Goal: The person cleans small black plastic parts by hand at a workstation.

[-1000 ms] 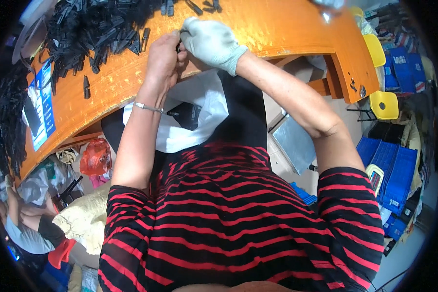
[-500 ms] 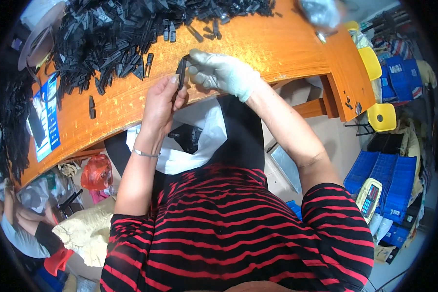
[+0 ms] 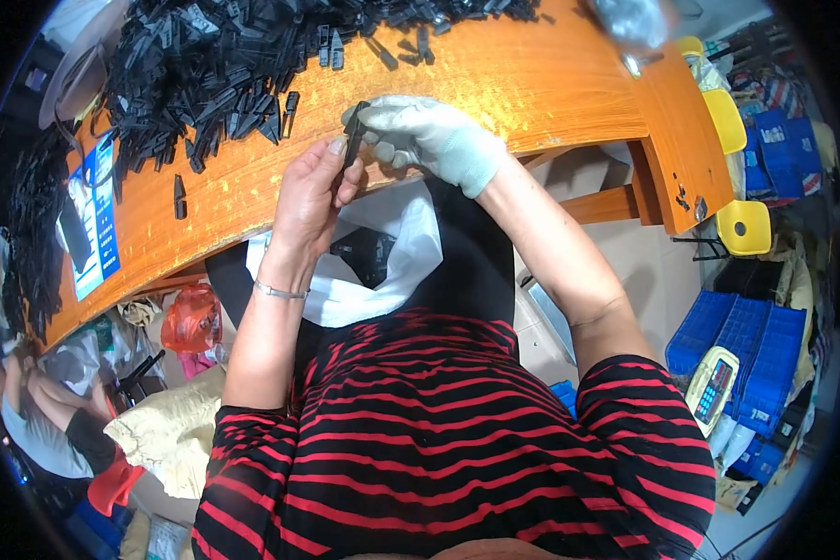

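Observation:
My bare left hand (image 3: 315, 187) pinches a slim black plastic piece (image 3: 353, 140) between thumb and fingers, above the table's near edge. At the piece's upper end, the fingers of my right hand (image 3: 429, 133), in a whitish glove, are closed around it. Some of those fingertips are hidden behind the piece and the glove. Below both hands, a white bag (image 3: 411, 252) lies open at my lap with black pieces (image 3: 369, 254) inside. A big heap of similar black plastic pieces (image 3: 215, 79) covers the far left of the table.
A single black piece (image 3: 179, 197) lies apart on the wooden table (image 3: 495, 75), near a blue-and-white printed sheet (image 3: 95, 224). A clear plastic bag (image 3: 630, 23) sits at the far right. Blue crates (image 3: 737, 350), a keypad device (image 3: 712, 387) and yellow stools (image 3: 745, 227) stand right. Another person (image 3: 42, 429) is at lower left.
The held piece has turned slightly and my gloved fingers have shifted a little around its upper end. Both hands stay in nearly the same spot; the whole view has moved slightly.

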Available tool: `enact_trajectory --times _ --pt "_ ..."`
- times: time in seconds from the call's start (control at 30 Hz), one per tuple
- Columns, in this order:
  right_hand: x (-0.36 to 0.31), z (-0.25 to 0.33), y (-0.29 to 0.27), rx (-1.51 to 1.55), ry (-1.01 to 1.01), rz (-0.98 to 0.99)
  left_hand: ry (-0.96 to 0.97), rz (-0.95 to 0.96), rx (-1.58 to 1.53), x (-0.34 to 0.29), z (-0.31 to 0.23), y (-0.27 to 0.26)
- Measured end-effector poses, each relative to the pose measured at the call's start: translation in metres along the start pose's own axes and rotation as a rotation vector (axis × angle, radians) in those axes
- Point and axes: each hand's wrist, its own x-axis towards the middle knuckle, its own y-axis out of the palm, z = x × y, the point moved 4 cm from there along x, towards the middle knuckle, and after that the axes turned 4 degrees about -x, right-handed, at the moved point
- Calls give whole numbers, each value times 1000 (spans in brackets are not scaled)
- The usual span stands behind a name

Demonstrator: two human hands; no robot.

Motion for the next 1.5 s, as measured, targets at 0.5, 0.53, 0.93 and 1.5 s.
enact_trajectory --times 0.5,0.53,0.93,1.5 --pt "10 -16 22 -758 -56 -67 -120 -21 -68 -40 20 -18" --pt "11 -10 23 -855 -178 30 -102 -100 185 -48 18 -26" --pt "74 56 -83 -1835 -571 -705 574 -257 1633 78 -66 47" --pt "32 42 -70 -1652 -450 -510 217 -259 1583 149 -43 43"
